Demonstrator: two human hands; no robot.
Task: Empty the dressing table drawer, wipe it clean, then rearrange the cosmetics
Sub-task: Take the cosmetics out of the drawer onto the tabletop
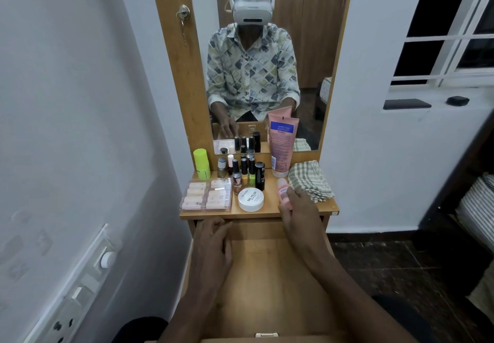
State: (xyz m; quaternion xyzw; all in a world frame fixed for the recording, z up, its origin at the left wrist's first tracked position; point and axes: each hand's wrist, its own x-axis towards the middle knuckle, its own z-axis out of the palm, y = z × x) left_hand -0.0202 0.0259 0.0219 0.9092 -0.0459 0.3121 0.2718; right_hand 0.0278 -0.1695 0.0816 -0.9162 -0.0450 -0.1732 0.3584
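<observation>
While the wooden drawer stands open, my right grip clasps a small pink plastic bottle on the worktop, probably clearing space for wiping; my left grip rests released.

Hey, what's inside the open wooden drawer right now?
Only bare wood shows inside the open wooden drawer, plus the left hand at its back. Both forearms hide strips of its floor.

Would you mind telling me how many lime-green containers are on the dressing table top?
2: a tall stick at the back left corner, and a small nail polish bottle within the bottle cluster; others may hide there.
</observation>
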